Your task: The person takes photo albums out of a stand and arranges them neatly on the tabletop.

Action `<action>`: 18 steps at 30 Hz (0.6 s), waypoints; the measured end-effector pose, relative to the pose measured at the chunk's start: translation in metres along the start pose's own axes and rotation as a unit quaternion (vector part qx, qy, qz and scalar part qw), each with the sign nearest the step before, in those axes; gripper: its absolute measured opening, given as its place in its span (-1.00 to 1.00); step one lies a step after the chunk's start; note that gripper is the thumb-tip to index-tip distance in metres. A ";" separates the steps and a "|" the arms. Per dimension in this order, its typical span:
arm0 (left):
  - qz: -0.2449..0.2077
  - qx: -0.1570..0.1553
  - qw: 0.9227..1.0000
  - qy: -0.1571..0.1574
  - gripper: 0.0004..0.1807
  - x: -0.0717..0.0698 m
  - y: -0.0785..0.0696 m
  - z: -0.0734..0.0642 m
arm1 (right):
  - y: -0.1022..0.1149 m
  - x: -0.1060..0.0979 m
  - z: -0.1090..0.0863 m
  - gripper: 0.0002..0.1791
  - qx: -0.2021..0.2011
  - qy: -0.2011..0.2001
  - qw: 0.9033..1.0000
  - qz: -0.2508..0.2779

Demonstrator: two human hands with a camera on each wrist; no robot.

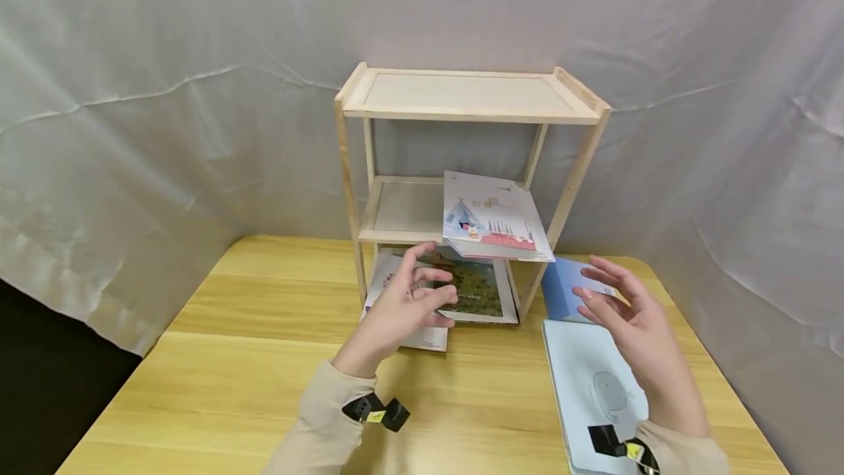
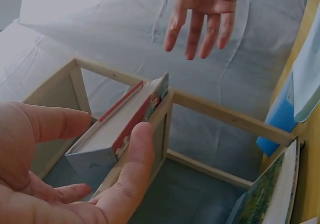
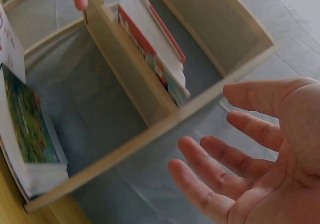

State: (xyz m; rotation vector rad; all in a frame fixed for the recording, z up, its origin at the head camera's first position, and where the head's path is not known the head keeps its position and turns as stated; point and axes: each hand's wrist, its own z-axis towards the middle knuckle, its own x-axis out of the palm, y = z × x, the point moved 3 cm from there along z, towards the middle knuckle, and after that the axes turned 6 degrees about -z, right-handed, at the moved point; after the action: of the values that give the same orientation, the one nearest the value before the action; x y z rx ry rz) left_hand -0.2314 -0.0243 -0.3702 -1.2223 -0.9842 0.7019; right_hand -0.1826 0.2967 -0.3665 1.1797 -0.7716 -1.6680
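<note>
On the middle board of a small wooden shelf (image 1: 471, 117) lies a picture book (image 1: 497, 215) with a tent on its cover, jutting past the front edge. My left hand (image 1: 402, 306) hovers in front of the shelf, below and left of that book, its fingers loosely bent around nothing. In the left wrist view the same book (image 2: 107, 136) shows beyond my thumb and finger. To the right, my right hand (image 1: 636, 325) hangs over a pale blue book (image 1: 580, 380) and a blue box (image 1: 567, 288), fingers spread and holding nothing.
A book with a green landscape cover (image 1: 471, 288) lies at the bottom of the shelf. Beside it a white book (image 1: 425, 339) sticks out onto the wooden table (image 1: 231, 380). Grey cloth (image 1: 198, 130) hangs behind and at both sides.
</note>
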 end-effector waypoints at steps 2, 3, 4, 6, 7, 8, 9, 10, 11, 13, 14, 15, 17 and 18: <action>0.002 0.004 1.000 0.000 -0.11 0.000 -0.003 0.003 | 0.004 0.005 0.004 -0.38 -0.010 -0.001 1.000 -0.012; 0.001 0.006 1.000 -0.001 -0.10 0.000 -0.004 0.005 | 0.006 0.007 0.005 -0.37 -0.013 0.000 1.000 -0.020; 0.001 0.008 1.000 -0.002 -0.10 0.000 -0.005 0.007 | 0.007 0.010 0.007 -0.37 -0.015 0.001 0.999 -0.028; -0.003 0.010 1.000 -0.004 -0.09 0.000 -0.008 0.010 | 0.009 0.014 0.008 -0.36 -0.017 0.007 0.999 -0.036; -0.004 0.011 1.000 -0.004 -0.10 0.001 -0.009 0.011 | 0.009 0.016 0.009 -0.36 -0.019 0.010 0.999 -0.032; -0.004 0.012 1.000 -0.004 -0.10 0.002 -0.010 0.012 | 0.009 0.017 0.009 -0.36 -0.019 0.012 0.999 -0.028; -0.002 0.011 1.000 -0.006 -0.11 0.002 -0.012 0.013 | 0.009 0.019 0.009 -0.36 -0.018 0.013 1.000 -0.021; 0.001 0.011 1.000 -0.006 -0.11 0.003 -0.013 0.015 | 0.009 0.020 0.010 -0.37 -0.018 0.014 1.000 -0.013; 0.003 0.011 1.000 -0.007 -0.12 0.003 -0.015 0.016 | 0.008 0.021 0.010 -0.37 -0.018 0.014 1.000 -0.009; 0.008 0.012 1.000 -0.009 -0.11 0.004 -0.017 0.019 | 0.008 0.024 0.011 -0.37 -0.017 0.013 1.000 -0.008; 0.010 0.012 1.000 -0.011 -0.11 0.004 -0.017 0.020 | 0.008 0.025 0.011 -0.37 -0.015 0.013 1.000 -0.009; 0.012 0.012 1.000 -0.013 -0.11 0.003 -0.018 0.022 | 0.008 0.026 0.012 -0.38 -0.014 0.013 1.000 -0.009; 0.014 0.008 1.000 -0.020 -0.11 0.003 -0.019 0.025 | 0.008 0.029 0.013 -0.37 -0.010 0.014 1.000 -0.011; 0.014 0.007 1.000 -0.023 -0.12 0.002 -0.019 0.027 | 0.008 0.030 0.014 -0.37 -0.009 0.015 1.000 -0.010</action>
State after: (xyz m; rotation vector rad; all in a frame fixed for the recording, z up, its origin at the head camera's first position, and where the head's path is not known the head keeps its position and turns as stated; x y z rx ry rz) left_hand -0.2555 -0.0151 -0.3496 -1.2149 -1.0010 0.7607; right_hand -0.1970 0.2656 -0.3660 1.2014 -0.7260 -1.6669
